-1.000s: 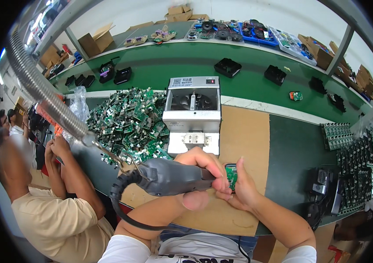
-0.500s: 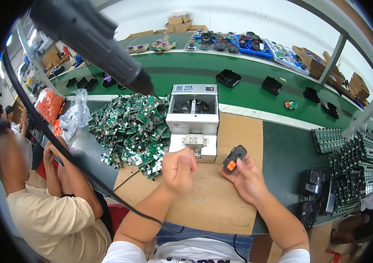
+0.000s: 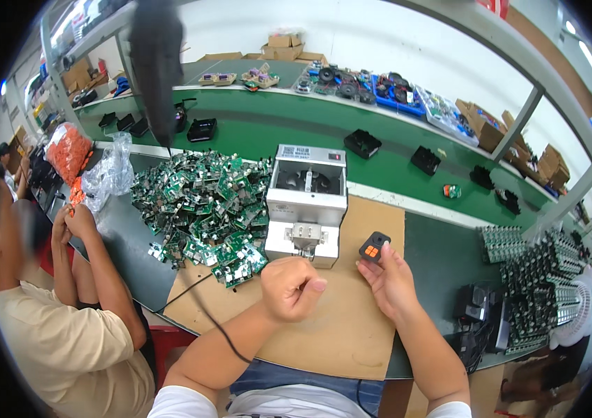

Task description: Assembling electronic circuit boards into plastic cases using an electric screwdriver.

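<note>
Screwdriver (image 3: pixel 155 70) now swings overhead, let go — left hand (image 3: pixel 291 287) curls into an empty fist; right hand (image 3: pixel 388 282) grasps a finished black remote (image 3: pixel 375 246).

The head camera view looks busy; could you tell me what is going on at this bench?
A person at a cardboard-covered bench holds a small black remote with orange buttons in the right hand. The left hand is a loose fist beside a grey benchtop machine. A heap of green circuit boards lies left; a co-worker sits nearby.
</note>
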Demonstrator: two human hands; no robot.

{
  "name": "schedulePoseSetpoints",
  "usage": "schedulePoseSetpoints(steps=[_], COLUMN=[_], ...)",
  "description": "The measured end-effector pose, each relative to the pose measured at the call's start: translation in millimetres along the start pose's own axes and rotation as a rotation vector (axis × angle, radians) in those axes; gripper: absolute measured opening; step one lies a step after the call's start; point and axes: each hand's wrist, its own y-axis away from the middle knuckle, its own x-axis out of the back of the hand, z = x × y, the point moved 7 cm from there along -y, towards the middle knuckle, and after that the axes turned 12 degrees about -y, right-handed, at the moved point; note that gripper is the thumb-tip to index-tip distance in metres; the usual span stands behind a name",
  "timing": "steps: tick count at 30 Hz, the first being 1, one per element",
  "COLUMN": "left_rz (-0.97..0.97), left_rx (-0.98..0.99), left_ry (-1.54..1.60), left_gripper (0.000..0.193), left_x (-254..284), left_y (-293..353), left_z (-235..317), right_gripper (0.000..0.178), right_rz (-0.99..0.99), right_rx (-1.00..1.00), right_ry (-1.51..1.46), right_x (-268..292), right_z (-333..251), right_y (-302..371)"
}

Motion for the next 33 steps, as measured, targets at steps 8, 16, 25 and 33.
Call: schedulePoseSetpoints(steps=[8, 16, 25, 33], left_rz=[0.008, 0.007, 0.122, 0.224], left_rx=[-0.025, -0.029, -0.147, 0.038], left_ry=[-0.011, 0.036, 0.043, 0.058], left_gripper=[0.029, 0.031, 0.034, 0.055], left_x=[6, 11, 22, 18], left_y=[-6, 2, -3, 11], left_z=[2, -7, 8, -25], right_gripper=[0.067, 0.047, 0.04, 0.016], right_rz=[-0.318, 0.067, 0.035, -0.245], right_rx=[0.352, 0.543, 0.552, 0.702], right_ry=[-0.394, -0.069, 0.351, 1.069], right_x=[-31, 39, 2, -41], right_z=[-64, -36, -31, -53], right_y=[-38, -57, -41, 17])
